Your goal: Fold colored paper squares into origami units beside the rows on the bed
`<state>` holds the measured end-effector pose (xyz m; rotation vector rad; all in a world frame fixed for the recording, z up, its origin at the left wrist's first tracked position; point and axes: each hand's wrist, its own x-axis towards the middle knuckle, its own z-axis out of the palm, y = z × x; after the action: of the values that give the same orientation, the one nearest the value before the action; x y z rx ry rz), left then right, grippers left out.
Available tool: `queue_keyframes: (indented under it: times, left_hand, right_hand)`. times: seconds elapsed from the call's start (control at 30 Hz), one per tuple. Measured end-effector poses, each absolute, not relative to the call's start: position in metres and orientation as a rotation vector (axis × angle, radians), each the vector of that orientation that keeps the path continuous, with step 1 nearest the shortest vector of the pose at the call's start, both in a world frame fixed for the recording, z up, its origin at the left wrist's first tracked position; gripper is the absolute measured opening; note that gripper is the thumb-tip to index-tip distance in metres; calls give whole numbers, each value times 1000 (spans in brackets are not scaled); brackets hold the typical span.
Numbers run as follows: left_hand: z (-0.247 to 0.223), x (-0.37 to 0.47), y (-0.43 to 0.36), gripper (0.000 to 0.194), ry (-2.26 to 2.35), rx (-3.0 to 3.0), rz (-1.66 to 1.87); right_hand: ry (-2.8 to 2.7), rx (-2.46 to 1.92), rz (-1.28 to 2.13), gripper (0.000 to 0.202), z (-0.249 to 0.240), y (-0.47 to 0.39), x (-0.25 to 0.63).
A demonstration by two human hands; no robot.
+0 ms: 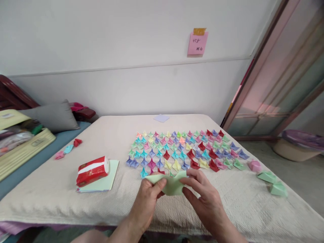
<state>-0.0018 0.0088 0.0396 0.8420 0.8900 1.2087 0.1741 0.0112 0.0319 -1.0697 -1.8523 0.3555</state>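
A light green sheet of paper point(173, 185), bent and partly folded, is held up over the near part of the table. My left hand point(149, 194) grips its left side, thumb on the front face and fingers behind. At the right edge, my right hand point(202, 192) has the paper between thumb and fingers. Just beyond the hands lie rows of small folded paper pieces point(176, 165) in many colours. The nearest row is partly hidden behind the green paper.
A red tissue pack point(92, 171) rests on a stack of pale green paper point(114, 175) at the left. Loose folded pieces lie at the table's left point(68, 149) and right edges point(278, 189). A lilac sheet point(161, 118) is at the back. A bin point(298, 145) stands right.
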Motion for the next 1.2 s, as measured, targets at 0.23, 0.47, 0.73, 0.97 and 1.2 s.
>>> queue_keyframes:
  times: [0.23, 0.47, 0.73, 0.97, 1.2]
  left_hand:
    - [41, 0, 5, 27, 879, 872, 1086]
    - [44, 2, 6, 23, 898, 1056, 942]
    - [36, 0, 3, 27, 1061, 1113, 819]
    - [39, -2, 6, 20, 1054, 1209, 870]
    - [40, -3, 6, 22, 1091, 1250, 971]
  right_hand:
    - [-1890, -1185, 200, 7, 26, 12, 176]
    - [-1898, -1324, 253, 15, 24, 11, 174]
    - [-1874, -1232, 230, 13, 28, 8, 174]
    - [-1917, -1053, 85, 18, 35, 8, 176]
    - [-1900, -948, -166, 17, 43, 3, 172]
